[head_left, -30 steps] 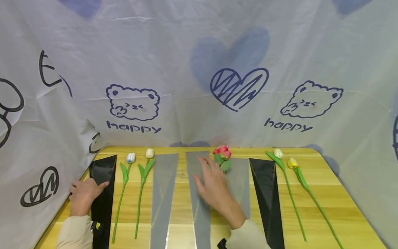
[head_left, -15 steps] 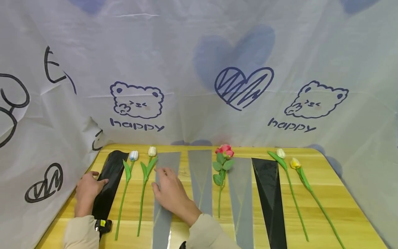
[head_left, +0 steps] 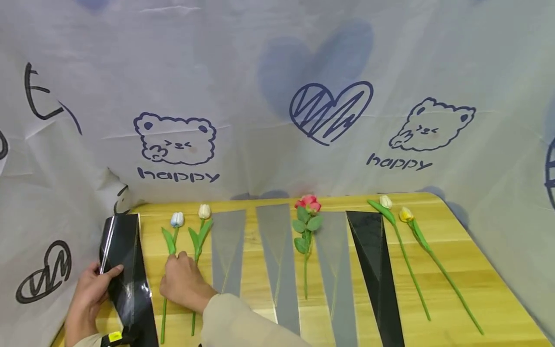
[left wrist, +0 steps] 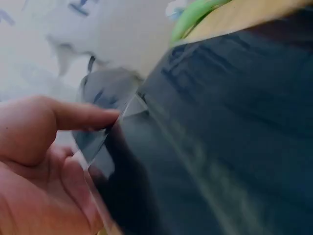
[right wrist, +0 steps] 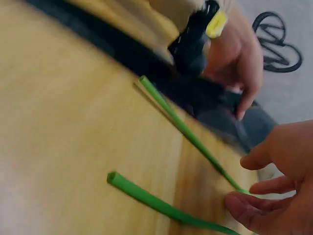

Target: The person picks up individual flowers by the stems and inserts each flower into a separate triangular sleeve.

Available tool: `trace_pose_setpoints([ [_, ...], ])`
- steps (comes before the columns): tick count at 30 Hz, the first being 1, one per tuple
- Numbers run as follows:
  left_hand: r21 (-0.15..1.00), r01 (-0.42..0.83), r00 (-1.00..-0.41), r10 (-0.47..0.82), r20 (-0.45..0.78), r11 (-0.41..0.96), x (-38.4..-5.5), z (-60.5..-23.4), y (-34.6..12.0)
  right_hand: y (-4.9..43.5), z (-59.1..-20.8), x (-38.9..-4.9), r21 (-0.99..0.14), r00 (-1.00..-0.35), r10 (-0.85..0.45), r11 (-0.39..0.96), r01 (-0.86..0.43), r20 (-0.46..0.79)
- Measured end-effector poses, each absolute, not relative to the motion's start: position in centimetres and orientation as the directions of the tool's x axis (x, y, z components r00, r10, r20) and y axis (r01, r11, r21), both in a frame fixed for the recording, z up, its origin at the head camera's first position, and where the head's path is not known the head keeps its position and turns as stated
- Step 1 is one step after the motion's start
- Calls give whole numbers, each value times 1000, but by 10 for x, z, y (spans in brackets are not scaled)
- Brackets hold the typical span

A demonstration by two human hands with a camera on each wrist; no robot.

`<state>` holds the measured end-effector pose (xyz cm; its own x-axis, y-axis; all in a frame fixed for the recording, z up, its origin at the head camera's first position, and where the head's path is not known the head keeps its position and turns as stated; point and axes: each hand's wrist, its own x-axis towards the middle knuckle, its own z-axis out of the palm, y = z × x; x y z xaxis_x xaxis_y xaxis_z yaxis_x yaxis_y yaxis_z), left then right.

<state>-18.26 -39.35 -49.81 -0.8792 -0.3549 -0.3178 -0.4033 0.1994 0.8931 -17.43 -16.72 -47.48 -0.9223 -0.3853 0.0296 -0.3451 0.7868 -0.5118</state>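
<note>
On the left, my left hand (head_left: pixel 88 294) holds the glossy black flower sleeve (head_left: pixel 123 260), thumb on top and fingers beneath its left edge. In the left wrist view the thumb presses near a notched clear flap of the sleeve. My right hand (head_left: pixel 184 282) is bent over the blue-and-white artificial tulip (head_left: pixel 177 220), its fingertips pinching the stem just below the leaf. The right wrist view shows the green stem (right wrist: pixel 195 142) running up to the thumb and fingers. A white tulip (head_left: pixel 204 211) lies right beside that hand, its stem partly covered by it.
Translucent grey sleeves (head_left: pixel 277 250) lie mid-table, with a pink rose (head_left: pixel 308 203) between two of them. Farther right are a second black sleeve (head_left: pixel 373 255), another white tulip (head_left: pixel 385 201) and a yellow tulip (head_left: pixel 406 214). A printed cloth (head_left: pixel 251 144) hangs behind the wooden table.
My right hand has moved left from beside the rose, past a grey sleeve, to the blue-and-white tulip. The left hand has raised and shifted the black sleeve, which now curls at its left edge.
</note>
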Motion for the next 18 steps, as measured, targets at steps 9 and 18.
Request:
trace_pose_setpoints([
  [9, 889, -417, -894, -259, -365, 188, -174, -494, -412, -207, -485, -190, -336, -968, -252, 911, -239, 6],
  [18, 885, -398, -912, -210, -353, 243, -171, -489, -411, -206, -480, -195, -208, -967, -255, 946, -249, -1],
])
